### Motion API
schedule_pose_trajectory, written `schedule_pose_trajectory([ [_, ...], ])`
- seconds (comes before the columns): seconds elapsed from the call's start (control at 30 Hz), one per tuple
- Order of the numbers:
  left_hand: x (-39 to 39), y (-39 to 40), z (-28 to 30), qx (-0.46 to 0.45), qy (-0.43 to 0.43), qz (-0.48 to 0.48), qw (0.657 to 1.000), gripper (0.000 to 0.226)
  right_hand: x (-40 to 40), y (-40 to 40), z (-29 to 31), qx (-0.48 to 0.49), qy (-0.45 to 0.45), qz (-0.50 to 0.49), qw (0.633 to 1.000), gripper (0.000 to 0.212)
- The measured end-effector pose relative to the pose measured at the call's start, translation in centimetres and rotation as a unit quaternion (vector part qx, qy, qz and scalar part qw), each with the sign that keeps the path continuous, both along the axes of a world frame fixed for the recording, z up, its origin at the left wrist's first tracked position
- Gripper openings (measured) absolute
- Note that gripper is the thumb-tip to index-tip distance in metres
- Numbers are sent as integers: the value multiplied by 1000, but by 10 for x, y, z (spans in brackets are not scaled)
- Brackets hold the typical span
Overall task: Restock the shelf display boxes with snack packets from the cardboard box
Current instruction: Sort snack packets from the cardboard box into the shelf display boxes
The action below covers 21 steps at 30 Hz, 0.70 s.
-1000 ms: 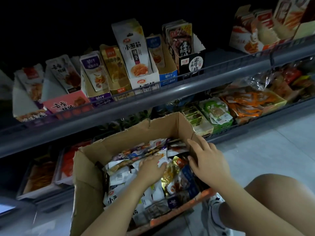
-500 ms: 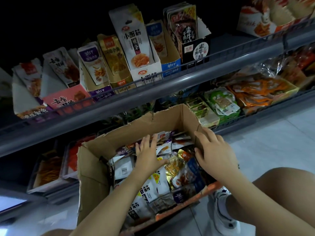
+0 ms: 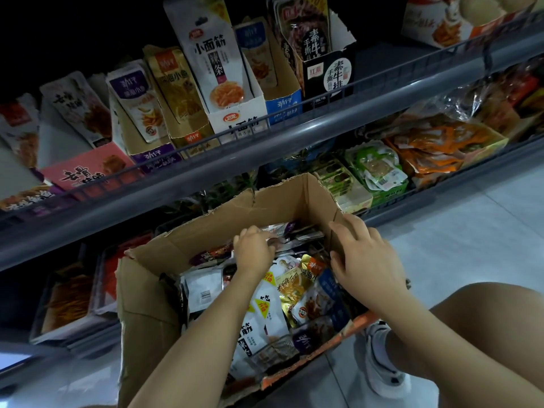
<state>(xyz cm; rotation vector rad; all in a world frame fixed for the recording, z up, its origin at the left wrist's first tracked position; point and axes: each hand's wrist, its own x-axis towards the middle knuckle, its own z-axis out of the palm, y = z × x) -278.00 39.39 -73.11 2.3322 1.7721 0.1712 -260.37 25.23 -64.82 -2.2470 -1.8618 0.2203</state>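
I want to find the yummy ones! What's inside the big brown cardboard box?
The cardboard box holds a loose pile of snack packets: white, gold and dark ones. The left hand digs among them; the right hand rests at the box's wall. Arms and top packets hide whatever lies deeper.

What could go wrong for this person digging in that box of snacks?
The left hand pinches packets at the far end of the heaped cardboard box; pulling them could drag neighbours over the torn rim. The right hand only rests on the box's wall, so the box might shift. The upper shelf hangs close overhead, easy to bump.
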Motion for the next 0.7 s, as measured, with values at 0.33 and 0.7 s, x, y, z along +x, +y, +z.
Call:
schedule_pose_trajectory([
  [0.33, -2, 14, -4, -69, -93, 29, 993, 28, 0, 0, -1, 5, 1, -2, 1000, 54],
  [0.7, -17, 1, 25, 2, -219, 71, 973, 19, -1, 1, 0, 14, 4, -4, 1000, 55],
])
